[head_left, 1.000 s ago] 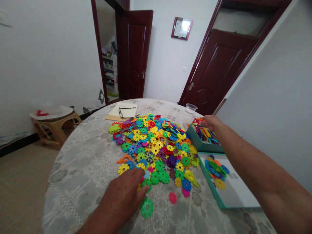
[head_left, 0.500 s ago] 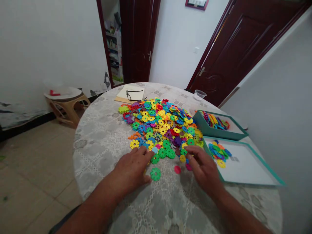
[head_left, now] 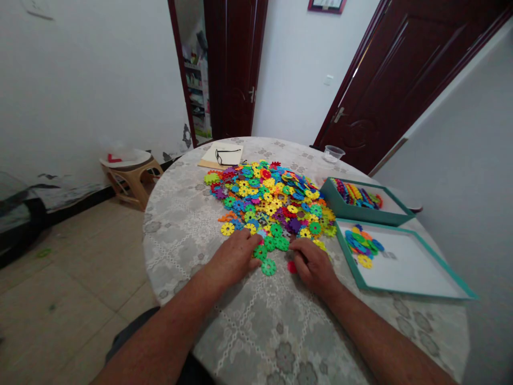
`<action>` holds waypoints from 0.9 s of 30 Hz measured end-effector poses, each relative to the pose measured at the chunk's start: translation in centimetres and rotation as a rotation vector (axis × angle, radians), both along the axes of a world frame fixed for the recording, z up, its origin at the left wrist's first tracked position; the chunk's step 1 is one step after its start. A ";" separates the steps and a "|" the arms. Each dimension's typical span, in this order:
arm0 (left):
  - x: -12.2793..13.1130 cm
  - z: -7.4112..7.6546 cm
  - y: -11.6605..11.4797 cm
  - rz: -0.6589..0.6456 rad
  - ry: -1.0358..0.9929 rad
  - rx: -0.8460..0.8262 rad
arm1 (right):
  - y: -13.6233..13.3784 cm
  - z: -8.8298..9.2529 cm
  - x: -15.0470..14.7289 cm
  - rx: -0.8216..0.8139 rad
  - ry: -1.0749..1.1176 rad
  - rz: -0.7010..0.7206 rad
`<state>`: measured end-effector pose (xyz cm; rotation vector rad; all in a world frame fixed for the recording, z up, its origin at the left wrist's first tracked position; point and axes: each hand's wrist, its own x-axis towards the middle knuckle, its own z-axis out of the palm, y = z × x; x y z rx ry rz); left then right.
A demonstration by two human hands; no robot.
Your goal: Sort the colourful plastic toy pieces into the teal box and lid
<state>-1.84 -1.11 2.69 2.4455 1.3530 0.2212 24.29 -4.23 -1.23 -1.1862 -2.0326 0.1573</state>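
Observation:
A heap of colourful notched plastic discs (head_left: 272, 200) covers the middle of the table. At its near left edge lies my left hand (head_left: 237, 255), palm down, fingers bent over the discs; what they hold, if anything, is hidden. Just right of it are a green disc (head_left: 269, 267) on the cloth and several more green ones. My right hand (head_left: 315, 264) rests at the near right edge of the heap, fingers curled together, and I cannot make out anything in them. A pink disc (head_left: 292, 267) is beside its thumb.
On the right, a green box (head_left: 352, 214) holds rows of discs. Nearer lies its white, green-rimmed tray (head_left: 417, 272) with a small pile of discs. Glasses (head_left: 226, 156) on paper and a clear plastic cup (head_left: 334, 153) stand behind the heap. A stool (head_left: 130, 179) is at left.
My right hand has moved left, towards my left hand and the green discs, and its fingers are more closed. The camera view has shifted slightly.

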 end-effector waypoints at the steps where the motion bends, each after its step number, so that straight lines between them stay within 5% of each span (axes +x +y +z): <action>1: 0.2 -0.2 0.0 -0.014 -0.019 0.009 | 0.0 0.0 0.0 -0.022 -0.001 0.000; 9: 0.8 -0.9 0.0 -0.082 -0.188 0.018 | 0.1 -0.1 0.1 -0.070 -0.007 0.009; 18: -1.6 1.2 -1.2 -0.020 0.006 -0.041 | 0.1 -0.3 0.2 -0.082 -0.016 0.018; 27: -2.3 2.2 -1.0 -0.070 -0.009 -0.151 | 0.1 -0.1 0.3 -0.104 -0.018 0.017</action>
